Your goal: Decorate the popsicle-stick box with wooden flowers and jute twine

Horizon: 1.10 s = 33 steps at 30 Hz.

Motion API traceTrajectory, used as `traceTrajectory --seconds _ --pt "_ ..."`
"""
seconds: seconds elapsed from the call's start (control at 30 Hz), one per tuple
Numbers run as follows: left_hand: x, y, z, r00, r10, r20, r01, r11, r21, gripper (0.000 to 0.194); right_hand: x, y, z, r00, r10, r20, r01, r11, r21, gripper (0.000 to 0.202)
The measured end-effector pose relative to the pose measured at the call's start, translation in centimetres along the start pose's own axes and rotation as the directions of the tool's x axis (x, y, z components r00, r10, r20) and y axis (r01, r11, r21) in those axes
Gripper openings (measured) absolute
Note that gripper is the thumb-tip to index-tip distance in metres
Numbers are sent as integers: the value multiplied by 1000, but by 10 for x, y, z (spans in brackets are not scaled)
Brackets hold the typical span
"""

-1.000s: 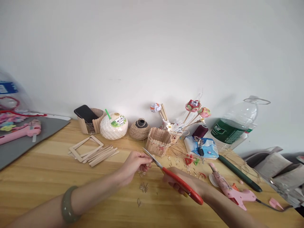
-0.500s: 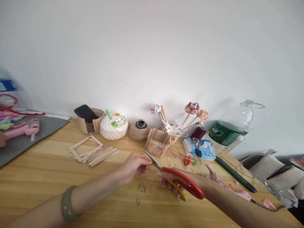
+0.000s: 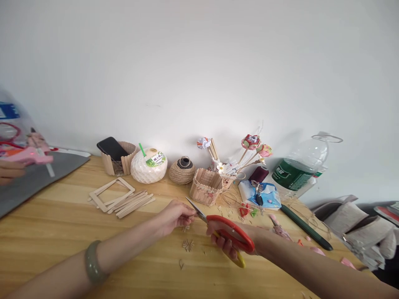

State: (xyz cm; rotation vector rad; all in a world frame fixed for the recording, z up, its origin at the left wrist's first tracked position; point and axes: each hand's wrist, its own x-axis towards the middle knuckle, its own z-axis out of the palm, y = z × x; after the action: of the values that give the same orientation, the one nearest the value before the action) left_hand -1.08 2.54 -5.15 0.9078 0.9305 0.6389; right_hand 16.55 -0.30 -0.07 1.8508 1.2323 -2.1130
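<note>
My right hand point(image 3: 222, 236) grips the scissors point(image 3: 232, 228), one handle red and the other yellow, with the blades pointing up and left. Close to the blades, my left hand point(image 3: 176, 216) is pinched shut; what sits between its fingertips is too small to make out. Below the hands, a little looped twine bow point(image 3: 188, 245) and a small twine scrap point(image 3: 181, 264) lie on the wooden table point(image 3: 140, 265). Just behind the blades stands a craft-stick basket point(image 3: 204, 189), and a ball of twine point(image 3: 181, 171) rests behind it to the left.
At left a co-worker's hand point(image 3: 11, 171) holds a pink glue gun point(image 3: 29, 155) over a grey mat point(image 3: 18, 187). Loose craft sticks point(image 3: 135, 203), a wrapped coconut point(image 3: 149, 168) and a stick holder with a phone point(image 3: 112, 148) stand leftward. A large bottle point(image 3: 294, 174) is at right.
My right hand and the scissors have shifted slightly left, and the handles look closer together. The co-worker has lifted and turned the pink glue gun. My left hand stays pinched.
</note>
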Motion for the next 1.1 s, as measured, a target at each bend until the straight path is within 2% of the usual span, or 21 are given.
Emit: traceTrajectory --seconds 0.2,0.3,0.4,0.6,0.77,0.93,1.1 --pt "6 -5 -5 996 -87 18 85 993 85 19 5 -5 -1 987 137 89 -144 986 79 17" --pt "5 -4 -5 996 -87 18 85 993 80 16 6 -6 -3 981 160 107 -171 980 99 19" --pt "0 0 -3 999 -52 10 52 997 48 21 7 -5 -2 979 177 101 -187 977 103 19" --pt "-7 3 -1 1000 11 -14 -10 998 67 22 10 0 5 994 105 7 -105 989 106 23" --pt "-4 4 -5 1000 14 -2 -14 975 221 18 13 4 0 997 71 23 -73 992 102 22" --pt "-1 11 -15 997 31 66 -60 864 501 14 10 13 -7 999 -8 53 1 993 115 20" --pt "4 17 -30 991 83 102 -132 648 750 25 -1 25 -8 979 -199 -55 205 967 152 22"
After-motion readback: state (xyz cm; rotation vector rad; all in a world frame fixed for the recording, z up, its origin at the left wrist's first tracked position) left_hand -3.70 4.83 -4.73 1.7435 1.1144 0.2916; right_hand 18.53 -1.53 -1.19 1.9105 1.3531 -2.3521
